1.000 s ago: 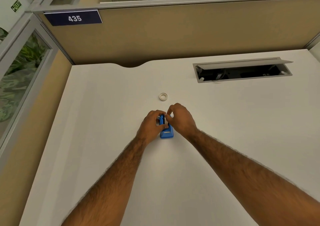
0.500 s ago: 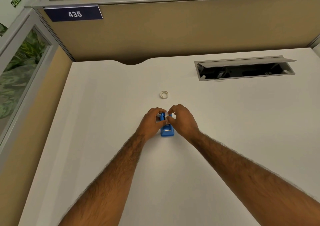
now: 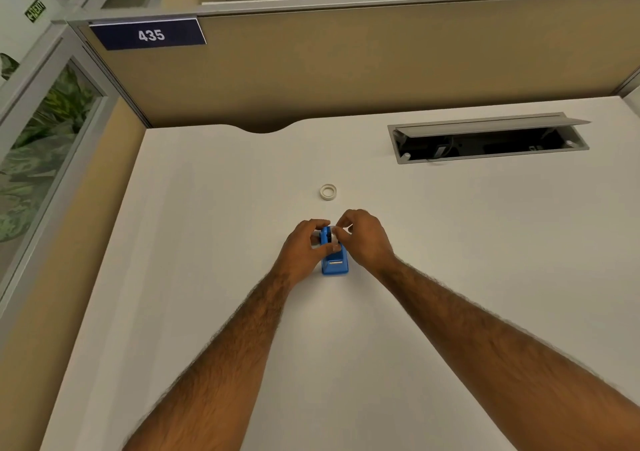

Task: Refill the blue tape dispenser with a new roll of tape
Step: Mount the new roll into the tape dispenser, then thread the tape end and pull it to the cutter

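The blue tape dispenser [image 3: 334,260] stands on the white desk [image 3: 450,260], its cutter end toward me. My left hand [image 3: 303,248] grips its left side, thumb across the body. My right hand [image 3: 363,239] pinches a small white piece [image 3: 335,234] at the top of the dispenser, where the roll sits; the fingers hide most of it. A small white tape ring [image 3: 328,192] lies flat on the desk just beyond both hands.
An open cable tray [image 3: 488,142] is sunk into the desk at the back right. Beige partition walls [image 3: 346,63] close the back and left sides, with a sign reading 435.
My right fingers have closed onto the white piece at the dispenser's top and shifted slightly. The left hand keeps its hold. The ring on the desk has not moved.
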Demonstrator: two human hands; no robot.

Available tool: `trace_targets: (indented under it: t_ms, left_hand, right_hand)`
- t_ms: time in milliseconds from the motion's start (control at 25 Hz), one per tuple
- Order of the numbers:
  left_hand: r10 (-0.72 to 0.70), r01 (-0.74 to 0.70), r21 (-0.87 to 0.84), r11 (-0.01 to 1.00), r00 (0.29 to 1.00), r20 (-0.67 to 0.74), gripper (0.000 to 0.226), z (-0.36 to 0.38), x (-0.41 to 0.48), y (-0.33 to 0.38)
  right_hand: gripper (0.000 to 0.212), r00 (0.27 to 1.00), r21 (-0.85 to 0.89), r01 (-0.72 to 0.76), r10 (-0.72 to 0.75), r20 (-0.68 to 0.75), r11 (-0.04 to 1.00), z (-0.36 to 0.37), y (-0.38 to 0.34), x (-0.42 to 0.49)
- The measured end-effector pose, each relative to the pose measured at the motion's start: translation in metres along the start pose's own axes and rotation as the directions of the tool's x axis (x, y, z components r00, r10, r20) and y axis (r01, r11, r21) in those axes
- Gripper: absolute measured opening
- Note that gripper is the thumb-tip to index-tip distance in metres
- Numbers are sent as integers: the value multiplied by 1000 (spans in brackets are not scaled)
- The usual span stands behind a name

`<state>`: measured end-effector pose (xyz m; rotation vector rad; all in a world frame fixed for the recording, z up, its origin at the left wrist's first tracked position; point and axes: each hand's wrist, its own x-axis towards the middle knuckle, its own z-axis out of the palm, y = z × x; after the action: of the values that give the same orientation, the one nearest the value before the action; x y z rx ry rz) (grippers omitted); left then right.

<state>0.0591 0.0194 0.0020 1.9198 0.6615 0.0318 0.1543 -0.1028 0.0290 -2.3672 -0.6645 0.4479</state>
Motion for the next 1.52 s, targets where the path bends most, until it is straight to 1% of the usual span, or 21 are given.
trace_targets:
  t_ms: [200, 320, 480, 600, 760, 1040, 1120, 1280, 1400, 1520]
  left_hand:
    - [7, -7, 1, 1000, 999, -38, 50, 3, 1, -5]
    - [13, -13, 21, 1000, 1000, -20, 49, 3, 3, -5]
    - [3, -3, 36, 999, 1000, -15, 43, 2, 5, -3]
    - [11, -11, 39, 999, 1000, -8, 46, 2, 5, -3]
    - [5, -5, 40, 999, 1000, -4, 52, 1, 5, -2]
    - [-1, 2, 36, 999, 1000, -18, 46, 2, 4, 3]
    - [-5, 6, 36, 999, 1000, -19, 46, 3, 3, 6]
    - [-8, 8, 30, 1000, 1000, -12, 48, 1, 1, 6]
    - [-7, 7, -5, 1000, 1000, -4, 50, -1, 1, 6]
    - [-4, 5, 21, 1000, 1000, -15, 47, 0, 2, 7]
  right_hand:
    - [11, 1000, 46, -5, 5, -4, 999, 0, 2, -7]
    - [13, 1000, 26, -5, 5, 14, 1000, -3, -4, 1]
    - [13, 999, 50, -43, 42, 26, 998, -4, -8, 9]
    - [8, 998, 76, -59, 58, 22, 995, -1, -4, 4]
    - [10, 998, 112, -60, 59, 16, 992, 1, 1, -3]
    - [8, 991, 129, -135, 136, 2, 982, 0, -8, 2]
    - [11, 988, 134, -156, 157, 3, 979, -2, -12, 6]
    - [15, 982, 197, -189, 184, 43, 962, -5, -13, 9]
    - [14, 981, 192, -194, 191, 37, 962, 0, -7, 2]
    - [13, 980, 174, -197, 197, 20, 965, 4, -2, -3]
